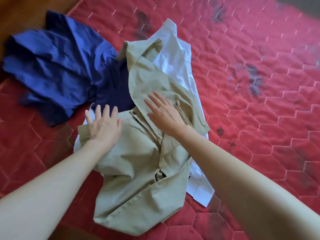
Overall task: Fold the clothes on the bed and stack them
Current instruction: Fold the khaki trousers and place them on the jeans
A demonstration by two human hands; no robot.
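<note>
Khaki garment (142,170) under both flat hands (left (103,125), right (166,115)).

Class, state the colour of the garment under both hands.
Khaki beige; the khaki garment shows best in the head view, lying over a white garment.

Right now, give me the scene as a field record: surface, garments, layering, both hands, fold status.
surface: red quilted bedcover with dark stains
garments: khaki garment; white garment; blue garment
layering: khaki lies on top of white; blue lies to the left, partly tucked under khaki
left hand: flat, fingers spread, resting at the khaki garment's left edge
right hand: flat, pressing on the khaki garment
fold status: all three crumpled, none neatly folded, no stack yet
</note>
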